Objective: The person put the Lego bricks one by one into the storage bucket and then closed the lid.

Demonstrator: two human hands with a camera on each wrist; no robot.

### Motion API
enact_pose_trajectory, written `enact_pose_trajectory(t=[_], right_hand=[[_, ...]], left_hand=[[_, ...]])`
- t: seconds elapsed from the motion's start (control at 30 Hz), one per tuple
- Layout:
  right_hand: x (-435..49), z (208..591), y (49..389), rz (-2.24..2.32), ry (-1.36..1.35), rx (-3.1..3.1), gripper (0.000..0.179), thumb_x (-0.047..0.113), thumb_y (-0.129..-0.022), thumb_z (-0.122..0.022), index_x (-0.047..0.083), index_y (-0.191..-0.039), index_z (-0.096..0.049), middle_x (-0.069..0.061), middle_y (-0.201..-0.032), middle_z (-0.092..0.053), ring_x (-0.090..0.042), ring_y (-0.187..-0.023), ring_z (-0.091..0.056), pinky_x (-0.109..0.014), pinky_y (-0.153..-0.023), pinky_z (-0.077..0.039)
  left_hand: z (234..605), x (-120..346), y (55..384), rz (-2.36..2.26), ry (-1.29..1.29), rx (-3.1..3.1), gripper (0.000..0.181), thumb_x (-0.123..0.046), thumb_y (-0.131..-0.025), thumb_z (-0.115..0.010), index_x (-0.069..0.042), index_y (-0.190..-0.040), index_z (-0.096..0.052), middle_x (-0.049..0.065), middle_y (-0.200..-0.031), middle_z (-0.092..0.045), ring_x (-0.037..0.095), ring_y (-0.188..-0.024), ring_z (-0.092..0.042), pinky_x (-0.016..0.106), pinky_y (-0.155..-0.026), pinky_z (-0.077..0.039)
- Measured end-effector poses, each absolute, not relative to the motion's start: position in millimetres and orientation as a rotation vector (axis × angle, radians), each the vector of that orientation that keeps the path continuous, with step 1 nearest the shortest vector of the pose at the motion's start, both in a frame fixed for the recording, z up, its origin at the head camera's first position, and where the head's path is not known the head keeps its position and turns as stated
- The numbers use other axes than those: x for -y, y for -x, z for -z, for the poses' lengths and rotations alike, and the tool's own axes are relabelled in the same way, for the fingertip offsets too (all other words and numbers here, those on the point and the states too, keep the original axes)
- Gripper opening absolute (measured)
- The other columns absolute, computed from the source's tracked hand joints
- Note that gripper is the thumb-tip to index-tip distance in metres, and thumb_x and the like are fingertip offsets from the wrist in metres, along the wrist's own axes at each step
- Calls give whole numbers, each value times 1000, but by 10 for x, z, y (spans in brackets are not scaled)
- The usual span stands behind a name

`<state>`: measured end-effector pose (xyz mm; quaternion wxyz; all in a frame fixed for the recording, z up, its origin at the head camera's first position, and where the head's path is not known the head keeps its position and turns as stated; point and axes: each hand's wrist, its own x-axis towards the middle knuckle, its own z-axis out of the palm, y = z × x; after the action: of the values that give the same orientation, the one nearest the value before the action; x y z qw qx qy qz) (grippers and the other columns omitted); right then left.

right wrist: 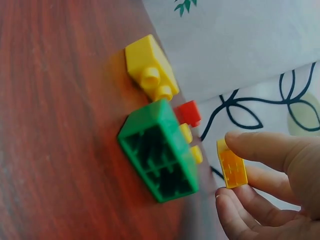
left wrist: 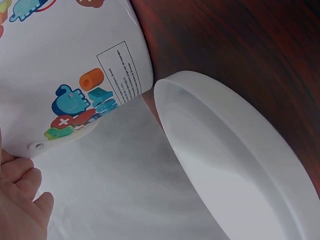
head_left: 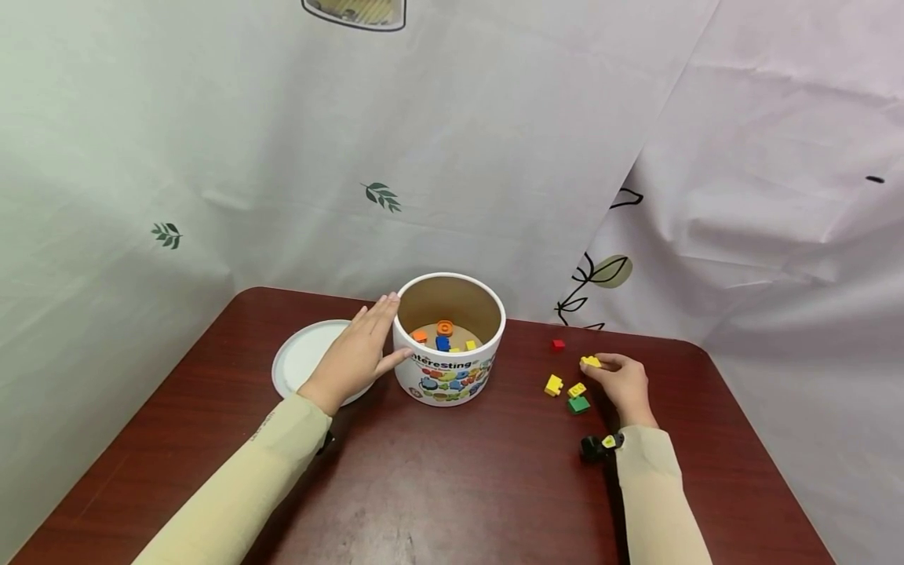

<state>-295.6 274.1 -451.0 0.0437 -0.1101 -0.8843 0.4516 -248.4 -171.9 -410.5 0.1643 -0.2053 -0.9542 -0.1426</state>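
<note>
Right now, your right grip pinches a small yellow brick between thumb and fingers, near the right-hand side of the counter. From your right wrist, you see that brick's hollow underside, with your thumb at one end and your fingertips at the other. Your left grip holds nothing; its fingers lie straight and close together against the left side of the white tub, reaching up to the rim, with the thumb spread apart toards the printed front.

Near your right grip you have four loose bricks on the counter. A stubby yellow block lies to the left, its studs showing. Just beside it sits a yellow piece, and nearest you is a green brick, turned so your right wrist view looks into its hollow base. You cannot tell whether those last two touch. A red brick lies farther back, apart from the others.

Inside the tub, which stands upright and uncovered, you can see orange pieces, a blue piece and bits of yellow on the bottom. Its round white lid lies on the counter to the left, partly hidden behind your left grip. Behind everything hangs a pale cloth printed with leaves.
</note>
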Motion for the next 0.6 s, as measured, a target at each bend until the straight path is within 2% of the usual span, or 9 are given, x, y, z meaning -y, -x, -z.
enact_pose_trajectory(t=[0.4,0.6], right_hand=[[-2600,4312,2892,-1342,220,2684,55,32,-90,-79,0,-131,-66,-21,-122,-68,-29,-109,-64,-22,-81,-51],[-2506,4215,2856,-1366,165,2663,58,38,-88,-80,1,-130,-67,-20,-120,-69,-27,-105,-68,-14,-76,-52]], left_hand=[[4103,1710,2485,410,587,2715,89,-48,-97,-66,6,-157,-27,20,-163,-29,33,-151,-27,54,-122,-25],[4101,1712,2482,416,583,2721,89,-48,-97,-65,5,-157,-26,20,-164,-28,33,-151,-27,53,-122,-24]])
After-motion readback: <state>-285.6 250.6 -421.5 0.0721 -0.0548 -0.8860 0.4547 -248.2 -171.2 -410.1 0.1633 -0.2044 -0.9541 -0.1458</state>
